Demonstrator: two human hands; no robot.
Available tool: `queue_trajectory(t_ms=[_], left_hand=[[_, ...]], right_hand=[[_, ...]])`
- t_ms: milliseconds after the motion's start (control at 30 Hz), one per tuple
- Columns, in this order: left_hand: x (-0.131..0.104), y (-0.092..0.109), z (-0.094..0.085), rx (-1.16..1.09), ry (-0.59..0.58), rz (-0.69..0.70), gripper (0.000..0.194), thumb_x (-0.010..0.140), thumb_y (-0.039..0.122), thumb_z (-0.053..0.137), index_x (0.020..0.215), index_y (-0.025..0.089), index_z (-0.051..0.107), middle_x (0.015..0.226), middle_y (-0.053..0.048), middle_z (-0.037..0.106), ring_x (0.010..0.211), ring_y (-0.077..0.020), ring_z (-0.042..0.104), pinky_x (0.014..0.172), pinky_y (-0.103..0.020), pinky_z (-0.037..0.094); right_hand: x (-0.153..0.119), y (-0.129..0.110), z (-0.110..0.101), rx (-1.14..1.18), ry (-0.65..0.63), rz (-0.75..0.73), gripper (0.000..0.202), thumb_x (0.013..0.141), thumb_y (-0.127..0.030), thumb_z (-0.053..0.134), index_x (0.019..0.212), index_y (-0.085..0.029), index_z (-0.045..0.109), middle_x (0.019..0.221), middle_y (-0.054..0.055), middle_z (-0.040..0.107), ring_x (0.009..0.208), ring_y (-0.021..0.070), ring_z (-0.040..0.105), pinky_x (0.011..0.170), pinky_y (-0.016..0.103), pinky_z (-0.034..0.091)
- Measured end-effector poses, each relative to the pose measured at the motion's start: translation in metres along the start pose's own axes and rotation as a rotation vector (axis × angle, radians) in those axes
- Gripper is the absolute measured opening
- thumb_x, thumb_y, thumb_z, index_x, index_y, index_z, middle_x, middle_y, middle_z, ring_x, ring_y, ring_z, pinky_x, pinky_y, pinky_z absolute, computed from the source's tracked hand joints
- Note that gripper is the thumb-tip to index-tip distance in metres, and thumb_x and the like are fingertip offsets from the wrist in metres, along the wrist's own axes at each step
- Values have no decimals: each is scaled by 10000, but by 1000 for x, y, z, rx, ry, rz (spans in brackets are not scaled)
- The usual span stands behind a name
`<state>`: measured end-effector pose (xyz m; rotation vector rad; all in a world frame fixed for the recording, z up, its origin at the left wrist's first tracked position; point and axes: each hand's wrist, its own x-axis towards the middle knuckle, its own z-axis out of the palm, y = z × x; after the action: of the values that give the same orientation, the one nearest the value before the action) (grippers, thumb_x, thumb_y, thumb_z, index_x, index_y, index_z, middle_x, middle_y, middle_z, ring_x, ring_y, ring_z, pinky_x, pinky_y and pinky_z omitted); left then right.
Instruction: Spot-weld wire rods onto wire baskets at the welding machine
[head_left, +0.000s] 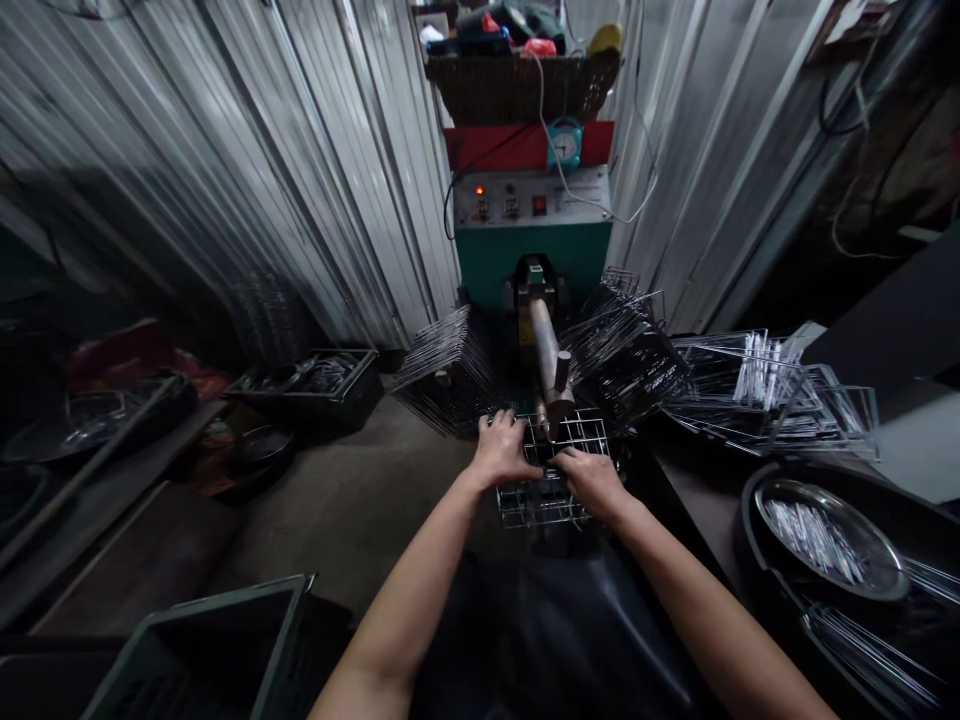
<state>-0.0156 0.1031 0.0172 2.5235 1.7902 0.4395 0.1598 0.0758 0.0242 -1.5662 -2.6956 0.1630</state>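
A small wire rack (544,512) of crossed metal rods lies under the electrode arm (546,345) of a green spot welder (480,255). My left hand (504,452) grips the rack's left side, fingers over the far part and thumb pointing inward. Closed on the rack's right part is my right hand (591,478), its fingertips bunched close to the electrode tip. Whether those fingertips also pinch a small piece of wire is hidden. Stacks of bent wire frames stand on either side of the arm, a left stack (442,365) and a right stack (626,350).
On the right lie more wire frames (772,400) and a metal bowl (829,540) of short rods inside a black tub (750,520). A green crate (285,640) is at lower left, another crate (337,400) of metal parts behind it. A teal clock (564,146) hangs on the welder.
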Motion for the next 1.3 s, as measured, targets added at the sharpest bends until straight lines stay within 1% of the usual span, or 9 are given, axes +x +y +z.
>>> queue_trajectory(t_ms=[133, 300, 400, 500, 733, 1033, 1167, 1233, 1300], left_hand=[[5, 0, 1, 11, -2, -29, 762, 469, 582, 699, 1084, 159, 546, 1224, -178, 481, 1135, -338, 415, 960, -520, 280], [-2, 2, 7, 2, 28, -46, 817, 460, 567, 711, 1126, 133, 520, 1262, -202, 456, 1189, -337, 376, 984, -526, 255], [0, -1, 9, -24, 23, -61, 842, 453, 585, 708, 1142, 140, 517, 1269, -194, 459, 1192, -323, 382, 986, -514, 259], [10, -7, 10, -31, 30, -78, 849, 447, 602, 700, 1138, 140, 529, 1260, -182, 469, 1173, -317, 400, 971, -495, 284], [32, -18, 9, -40, 47, -78, 815, 453, 615, 683, 1107, 147, 552, 1178, -150, 521, 1092, -304, 453, 929, -474, 330], [38, -20, 9, -56, -15, -84, 749, 491, 584, 682, 1099, 168, 547, 1188, -145, 517, 1103, -303, 458, 929, -466, 337], [32, -17, 7, -64, -34, -110, 762, 478, 568, 694, 1110, 173, 535, 1211, -142, 503, 1129, -306, 444, 940, -461, 333], [23, -14, 8, -79, -24, -87, 783, 469, 567, 702, 1121, 171, 529, 1223, -144, 496, 1137, -305, 437, 944, -461, 328], [10, -10, 10, -86, -5, -45, 808, 454, 569, 713, 1129, 165, 527, 1245, -156, 480, 1158, -309, 417, 965, -473, 300]], right_hand=[[5, 2, 7, 50, 63, 22, 359, 833, -137, 410, 1121, -259, 585, 1113, 45, 607, 924, 162, 599, 711, 233, 433], [-11, 6, 19, 92, 204, 92, 412, 827, -158, 462, 1221, -266, 517, 1197, 61, 555, 855, 142, 617, 674, 226, 459], [-16, 12, 19, 83, 258, 178, 302, 851, -209, 455, 1118, -251, 591, 1179, 58, 558, 799, 138, 623, 630, 221, 457], [-10, 17, 17, 42, 270, 219, 274, 872, -211, 421, 1054, -250, 622, 1163, 56, 563, 771, 134, 622, 602, 217, 440], [15, 22, 14, -21, 276, 221, 297, 879, -201, 392, 1070, -251, 614, 1163, 68, 557, 758, 129, 614, 574, 209, 407], [20, 22, 16, 14, 271, 223, 266, 875, -251, 427, 1059, -246, 619, 1138, 63, 570, 791, 138, 614, 600, 211, 423], [-5, 18, 15, 128, 446, 198, 314, 869, -290, 451, 1150, -224, 576, 1136, 77, 568, 845, 152, 615, 667, 222, 461], [-31, 16, 22, 224, 524, 188, 333, 879, -322, 431, 1166, -217, 563, 1101, 80, 584, 849, 156, 617, 690, 228, 473], [-62, 16, 37, 330, 538, 188, 321, 884, -322, 413, 1148, -224, 567, 1060, 72, 601, 849, 158, 620, 713, 236, 482]])
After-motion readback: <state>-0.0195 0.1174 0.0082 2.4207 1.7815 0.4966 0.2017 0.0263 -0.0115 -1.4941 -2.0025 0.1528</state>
